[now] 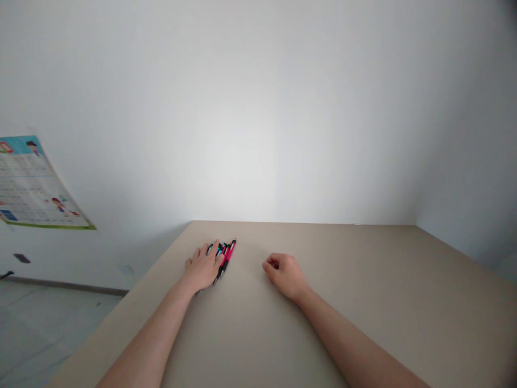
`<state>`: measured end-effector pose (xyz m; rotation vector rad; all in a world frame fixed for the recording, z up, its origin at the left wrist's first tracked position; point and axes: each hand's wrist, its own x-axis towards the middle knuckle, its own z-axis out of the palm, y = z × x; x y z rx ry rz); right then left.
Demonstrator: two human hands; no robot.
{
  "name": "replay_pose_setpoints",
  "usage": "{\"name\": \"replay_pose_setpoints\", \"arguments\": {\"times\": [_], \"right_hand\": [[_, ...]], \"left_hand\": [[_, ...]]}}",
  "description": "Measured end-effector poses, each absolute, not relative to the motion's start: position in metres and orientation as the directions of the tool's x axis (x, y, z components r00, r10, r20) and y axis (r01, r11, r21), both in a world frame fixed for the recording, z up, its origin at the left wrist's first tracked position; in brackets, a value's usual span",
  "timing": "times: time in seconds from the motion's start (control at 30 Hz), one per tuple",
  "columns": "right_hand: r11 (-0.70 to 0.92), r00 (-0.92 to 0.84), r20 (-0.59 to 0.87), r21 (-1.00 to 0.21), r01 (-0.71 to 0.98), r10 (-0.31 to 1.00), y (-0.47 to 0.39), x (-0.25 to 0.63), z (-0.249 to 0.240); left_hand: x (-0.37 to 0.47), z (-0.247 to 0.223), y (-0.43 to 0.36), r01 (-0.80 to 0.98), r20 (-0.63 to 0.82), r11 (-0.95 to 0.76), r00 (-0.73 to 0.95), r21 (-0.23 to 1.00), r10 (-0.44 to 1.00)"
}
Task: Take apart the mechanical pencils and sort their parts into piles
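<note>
**Two bare forearms [147, 339] stretch over a smooth beige tabletop [250, 345]**

From my remote post, I find no lettering I can read: the white printed poster with a blue top band and green lower edge [32, 186], on the white wall [250, 118] at the left, carries rows of text too small for me, plus two small cartoon figures.

I count two hands and one poster. Of the slim pink-and-black pens [229, 254], I make out at least two, with a touch of light blue among the bundle; the left hand [202, 268] covers the rest, so the full number escapes me.

The pens lie side by side, aslant on the left part of the tabletop, with pink barrels, black grips and ends, and metallic points toward me. The left hand rests palm down over them, fingers spread apart. Right of the bundle and well apart from it, the right hand [286, 276] sits loosely curled, thumb and fingers together; I cannot tell what its palm hides.
</note>
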<state>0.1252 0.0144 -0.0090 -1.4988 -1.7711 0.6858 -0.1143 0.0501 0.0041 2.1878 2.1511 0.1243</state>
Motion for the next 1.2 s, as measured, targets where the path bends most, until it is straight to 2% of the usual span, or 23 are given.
{"name": "replay_pose_setpoints", "arguments": {"times": [0.37, 0.57, 1.2], "right_hand": [[0.181, -0.076, 0.17, -0.776, 0.605, 0.982, 0.013, 0.123, -0.007], [0.183, -0.074, 0.174, -0.775, 0.605, 0.982, 0.014, 0.124, -0.008], [0.177, -0.075, 0.166, -0.783, 0.596, 0.983, 0.012, 0.124, -0.006]], "left_hand": [[-0.129, 0.021, 0.057, 0.988, 0.106, -0.072, 0.058, 0.139, 0.993], [-0.132, 0.024, 0.056, 0.989, 0.15, -0.032, 0.009, 0.147, 0.989], [-0.14, 0.019, 0.06, 0.995, 0.187, 0.079, -0.089, 0.061, 0.978]]}}
